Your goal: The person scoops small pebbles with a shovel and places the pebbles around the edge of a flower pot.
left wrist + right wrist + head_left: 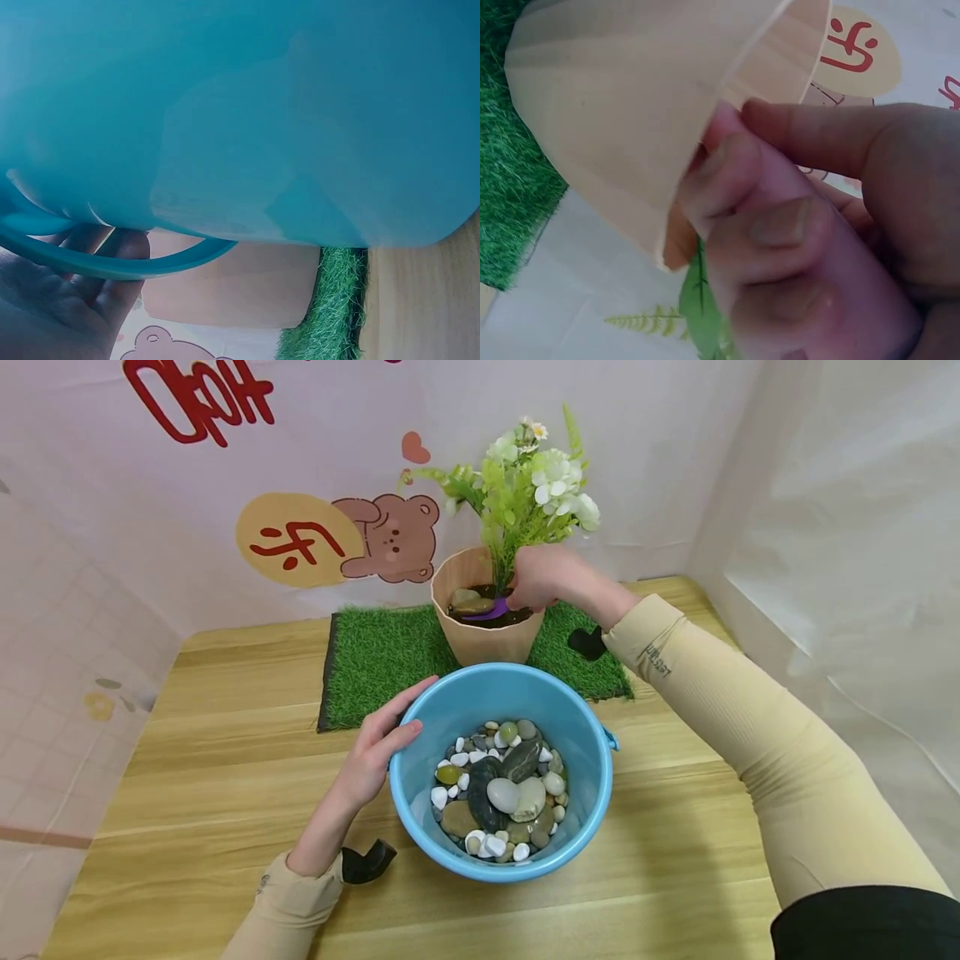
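Note:
My right hand [542, 578] grips the pinkish handle [855, 262] of a small trowel, its fingers wrapped round it. The trowel's purple blade [491, 610] is inside the beige flower pot [487, 642], beside a smooth stone [472, 602] on dark soil. Green stems with white flowers [555, 481] rise from the pot. With the thumb over the rim and the fingers outside, my left hand [371, 758] holds the left side of a blue bucket [501, 870]. Several pebbles [517, 797], dark, grey, tan and white, lie in the bucket. The bucket's curved handle [180, 264] crosses that hand.
Behind the bucket, a green turf mat [382, 647] lies under the pot on the wooden table [225, 752]. A wall sheet printed with a bear [393, 539] stands at the back. White sheeting [847, 543] borders the right side.

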Demonstrator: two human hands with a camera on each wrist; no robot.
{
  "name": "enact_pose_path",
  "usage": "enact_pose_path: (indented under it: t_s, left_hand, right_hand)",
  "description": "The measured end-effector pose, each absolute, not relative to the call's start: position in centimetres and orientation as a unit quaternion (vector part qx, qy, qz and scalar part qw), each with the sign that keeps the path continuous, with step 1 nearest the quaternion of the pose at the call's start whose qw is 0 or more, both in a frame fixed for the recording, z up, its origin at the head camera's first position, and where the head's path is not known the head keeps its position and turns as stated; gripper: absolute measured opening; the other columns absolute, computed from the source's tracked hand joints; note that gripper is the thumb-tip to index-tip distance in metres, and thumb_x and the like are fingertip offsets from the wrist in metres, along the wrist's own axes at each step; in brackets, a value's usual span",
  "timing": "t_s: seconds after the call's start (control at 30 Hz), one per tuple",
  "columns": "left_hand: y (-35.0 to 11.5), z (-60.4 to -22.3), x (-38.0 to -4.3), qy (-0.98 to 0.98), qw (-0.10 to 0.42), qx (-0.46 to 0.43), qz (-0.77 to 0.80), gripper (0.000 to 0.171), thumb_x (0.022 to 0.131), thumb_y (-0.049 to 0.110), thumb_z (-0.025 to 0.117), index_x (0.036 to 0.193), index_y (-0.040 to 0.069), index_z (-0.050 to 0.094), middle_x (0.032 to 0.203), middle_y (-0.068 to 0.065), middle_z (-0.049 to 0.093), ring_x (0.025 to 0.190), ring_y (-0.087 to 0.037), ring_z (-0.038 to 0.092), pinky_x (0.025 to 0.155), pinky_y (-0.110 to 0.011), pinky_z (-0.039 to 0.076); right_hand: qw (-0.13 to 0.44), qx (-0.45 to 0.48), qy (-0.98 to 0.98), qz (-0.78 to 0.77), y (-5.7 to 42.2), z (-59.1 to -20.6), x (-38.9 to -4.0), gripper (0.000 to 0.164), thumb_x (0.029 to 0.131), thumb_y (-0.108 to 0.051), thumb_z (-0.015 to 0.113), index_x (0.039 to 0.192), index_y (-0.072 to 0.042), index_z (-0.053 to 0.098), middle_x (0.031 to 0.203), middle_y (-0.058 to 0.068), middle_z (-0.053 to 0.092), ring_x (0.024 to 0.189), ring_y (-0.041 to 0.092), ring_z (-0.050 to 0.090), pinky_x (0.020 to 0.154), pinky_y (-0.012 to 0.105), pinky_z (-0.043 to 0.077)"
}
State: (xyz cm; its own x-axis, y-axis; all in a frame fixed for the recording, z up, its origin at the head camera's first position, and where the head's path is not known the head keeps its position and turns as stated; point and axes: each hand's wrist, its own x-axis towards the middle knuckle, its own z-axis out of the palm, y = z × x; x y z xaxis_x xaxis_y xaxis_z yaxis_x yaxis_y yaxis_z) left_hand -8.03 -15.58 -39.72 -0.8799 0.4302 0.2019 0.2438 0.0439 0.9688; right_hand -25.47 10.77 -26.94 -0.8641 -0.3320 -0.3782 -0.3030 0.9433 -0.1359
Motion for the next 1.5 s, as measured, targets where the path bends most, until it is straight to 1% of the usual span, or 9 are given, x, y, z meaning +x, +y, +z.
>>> enact_pose_path:
  t_s: [0.4,0.83,0.97,1.13,1.2,1.27,1.37,1.43,1.5]
  left_hand:
    - [-15.5,-39.9,-7.8,0.717,0.069,0.235,0.652,0.057,0.104,0.005,0.042,0.159,-0.008,0.037,0.155,-0.038,0.046,0.126,0.005,0.063,0.099,-0.024,0.061]
    - [-15.6,-40.0,-7.7,0.727,0.064,0.235,0.642,0.057,0.104,0.006,0.043,0.159,-0.006,0.037,0.155,-0.037,0.048,0.126,0.006,0.063,0.098,-0.023,0.060]
    - [-15.7,-40.1,-7.7,0.727,0.062,0.236,0.641,0.057,0.104,0.006,0.043,0.159,-0.007,0.037,0.154,-0.037,0.048,0.125,0.005,0.063,0.097,-0.023,0.061]
    - [-15.7,-40.2,-7.7,0.725,0.065,0.237,0.643,0.057,0.104,0.006,0.042,0.159,-0.007,0.037,0.155,-0.038,0.047,0.126,0.006,0.063,0.098,-0.023,0.060]
    - [-15.7,-40.2,-7.7,0.725,0.064,0.238,0.643,0.057,0.104,0.006,0.042,0.159,-0.007,0.037,0.155,-0.037,0.047,0.126,0.006,0.063,0.099,-0.023,0.060]
    - [-15.7,-40.2,-7.7,0.724,0.063,0.239,0.644,0.057,0.104,0.006,0.042,0.159,-0.007,0.037,0.154,-0.038,0.048,0.126,0.005,0.063,0.099,-0.023,0.060]
    - [-15.7,-40.3,-7.7,0.724,0.059,0.240,0.644,0.057,0.104,0.005,0.042,0.159,-0.007,0.037,0.154,-0.038,0.048,0.125,0.005,0.064,0.098,-0.023,0.061]
    - [-15.8,-40.3,-7.7,0.724,0.058,0.240,0.644,0.057,0.104,0.005,0.042,0.159,-0.007,0.038,0.153,-0.038,0.048,0.125,0.005,0.064,0.098,-0.023,0.061]
    - [-15.8,-40.3,-7.7,0.725,0.057,0.240,0.643,0.057,0.104,0.005,0.043,0.159,-0.007,0.038,0.153,-0.038,0.049,0.125,0.005,0.064,0.097,-0.023,0.061]
  right_hand:
    - [0.219,-0.156,0.963,0.030,11.2,-24.9,-24.9,0.023,0.086,-0.017,0.055,0.063,-0.021,0.052,0.056,-0.008,0.055,0.048,0.009,0.049,0.050,0.023,0.035]
    - [0.184,-0.130,0.971,0.080,13.5,-23.0,-22.8,0.030,0.097,-0.037,0.065,0.079,-0.016,0.054,0.073,-0.001,0.048,0.071,0.018,0.048,0.062,0.035,0.043]
    - [0.163,-0.135,0.974,0.074,14.3,-22.5,-22.3,0.036,0.097,-0.038,0.063,0.070,-0.018,0.049,0.064,-0.005,0.040,0.067,0.017,0.043,0.061,0.036,0.042]
    - [0.137,-0.152,0.978,0.042,15.3,-22.2,-20.9,0.046,0.096,-0.032,0.060,0.056,-0.024,0.038,0.055,-0.009,0.025,0.058,0.011,0.026,0.053,0.028,0.025]
    - [0.125,-0.161,0.979,0.031,15.8,-22.1,-20.1,0.046,0.097,-0.032,0.059,0.056,-0.023,0.041,0.055,-0.009,0.027,0.058,0.011,0.027,0.052,0.027,0.023]
    - [0.109,-0.172,0.979,0.022,16.3,-21.9,-19.2,0.040,0.099,-0.033,0.059,0.061,-0.020,0.062,0.057,-0.005,0.049,0.059,0.014,0.044,0.051,0.029,0.034]
    - [0.088,-0.185,0.979,0.009,16.9,-21.8,-17.7,0.032,0.101,-0.037,0.060,0.095,-0.016,0.084,0.088,0.006,0.080,0.083,0.028,0.071,0.063,0.045,0.056]
    - [0.075,-0.191,0.979,-0.003,17.3,-21.7,-16.6,0.032,0.102,-0.038,0.061,0.116,-0.019,0.083,0.108,0.007,0.083,0.098,0.033,0.075,0.073,0.053,0.059]
    - [0.061,-0.194,0.979,-0.011,17.6,-21.8,-15.6,0.031,0.102,-0.039,0.062,0.114,-0.020,0.084,0.095,0.005,0.083,0.086,0.030,0.073,0.068,0.047,0.057]
